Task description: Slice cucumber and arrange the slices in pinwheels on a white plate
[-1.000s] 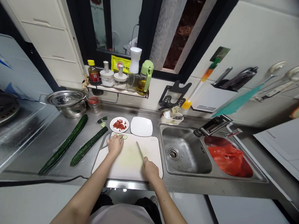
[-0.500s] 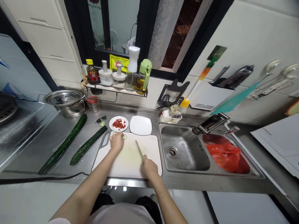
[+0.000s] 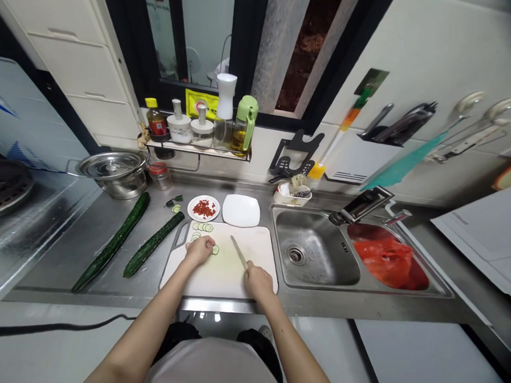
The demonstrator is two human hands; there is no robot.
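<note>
My left hand (image 3: 200, 251) is over the left part of the white cutting board (image 3: 233, 282), its fingers bent together at a cucumber slice (image 3: 215, 250). Just beyond it, a row of thin cucumber slices (image 3: 203, 227) lies along the board's far left corner, with a few more partly hidden by the hand. A knife (image 3: 239, 252) is gripped by its handle in my right hand (image 3: 258, 282). Its blade points away and slightly left, low over the board. Left of the board lie two dark green cucumbers, a long one (image 3: 113, 244) and a shorter cut one (image 3: 153, 245).
Behind the board stand a plate of chopped red pieces (image 3: 204, 197) and a white square plate (image 3: 241, 211). Cucumber trimmings (image 3: 175, 201) lie nearby. A lidded steel pot (image 3: 114, 175) is at the back left. The sink (image 3: 320, 258) borders the board's right side; a condiment shelf (image 3: 198, 148) hangs behind.
My left hand has drawn back from the board's far left corner, uncovering the row of cucumber slices. My right hand keeps the knife in nearly the same place.
</note>
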